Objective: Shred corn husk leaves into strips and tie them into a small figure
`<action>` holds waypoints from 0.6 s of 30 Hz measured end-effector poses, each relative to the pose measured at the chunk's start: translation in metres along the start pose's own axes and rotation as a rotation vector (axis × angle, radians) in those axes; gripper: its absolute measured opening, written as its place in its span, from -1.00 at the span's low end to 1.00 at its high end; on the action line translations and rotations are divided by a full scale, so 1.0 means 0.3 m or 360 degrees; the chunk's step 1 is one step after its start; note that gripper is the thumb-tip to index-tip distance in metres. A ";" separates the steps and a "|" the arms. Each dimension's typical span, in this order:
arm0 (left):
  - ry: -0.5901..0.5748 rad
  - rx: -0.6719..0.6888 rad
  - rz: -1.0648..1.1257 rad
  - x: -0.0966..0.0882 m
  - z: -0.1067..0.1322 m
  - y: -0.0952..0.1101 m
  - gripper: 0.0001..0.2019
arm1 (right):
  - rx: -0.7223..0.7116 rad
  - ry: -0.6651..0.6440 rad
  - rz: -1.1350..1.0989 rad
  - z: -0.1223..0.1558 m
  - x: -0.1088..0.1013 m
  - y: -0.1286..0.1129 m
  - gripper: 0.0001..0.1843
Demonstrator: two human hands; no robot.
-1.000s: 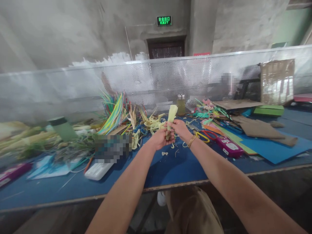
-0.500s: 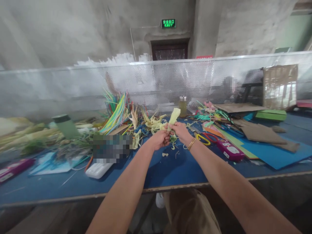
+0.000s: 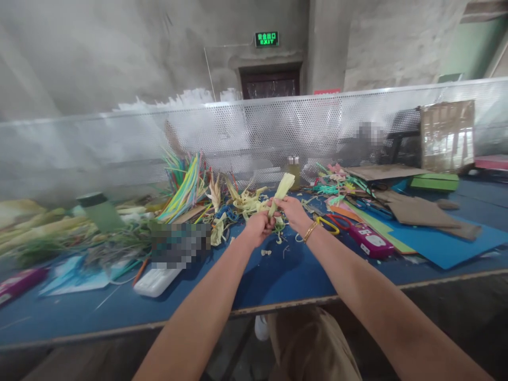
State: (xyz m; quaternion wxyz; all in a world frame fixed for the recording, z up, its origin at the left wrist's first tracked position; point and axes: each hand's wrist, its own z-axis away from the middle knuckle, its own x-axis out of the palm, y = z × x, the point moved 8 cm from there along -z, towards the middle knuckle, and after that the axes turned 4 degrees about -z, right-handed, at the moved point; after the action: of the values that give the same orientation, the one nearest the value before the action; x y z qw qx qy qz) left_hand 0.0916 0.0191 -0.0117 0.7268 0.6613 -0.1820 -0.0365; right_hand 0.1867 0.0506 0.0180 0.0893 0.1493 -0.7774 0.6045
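A bare grey wall (image 3: 99,58) rises behind a perforated metal screen (image 3: 273,119), and below it, on the near side, the blue worktop (image 3: 293,280) stretches across my view. The pale green, husk-like strip (image 3: 284,187) is held up over the middle of the worktop, its fanned end leaning to the far right.

Comparing with a second ago, I see the left hand (image 3: 260,227) has curled in: its fingers were spread beneath the strip and are now folded around the lower end. The right hand (image 3: 292,210) keeps a narrow pinch just above, its fingertips on the strip's middle. The strip has tipped from nearly upright to a clear slant. I judge that this gives a firmer hold for gathering or twisting the base, though the fingers hide that part from me.

With the left hand tucked back, I can make out green scraps (image 3: 279,227) just beneath the hands; paler bits (image 3: 265,253) lie nearer me. The heap of dry husks (image 3: 249,201) sits just to the far left.
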 end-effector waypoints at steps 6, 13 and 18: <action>0.0101 -0.0026 -0.0231 -0.001 0.003 -0.003 -0.83 | -0.0028 0.0012 0.0025 0.005 -0.003 -0.001 -0.92; 0.0057 -0.0061 -0.0225 0.004 0.006 -0.016 -0.84 | -0.0044 0.0020 0.0092 -0.011 -0.019 0.021 -0.89; 0.0114 -0.0142 0.0265 -0.065 0.003 0.012 -0.90 | -0.0048 -0.0193 0.0378 -0.021 -0.013 0.034 -0.76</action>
State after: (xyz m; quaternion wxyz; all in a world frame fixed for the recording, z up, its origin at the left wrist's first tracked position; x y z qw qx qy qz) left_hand 0.0725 0.0245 -0.0124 0.7621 0.6117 -0.2084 0.0395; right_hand 0.1866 0.0595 0.0092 -0.0279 0.0912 -0.8026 0.5889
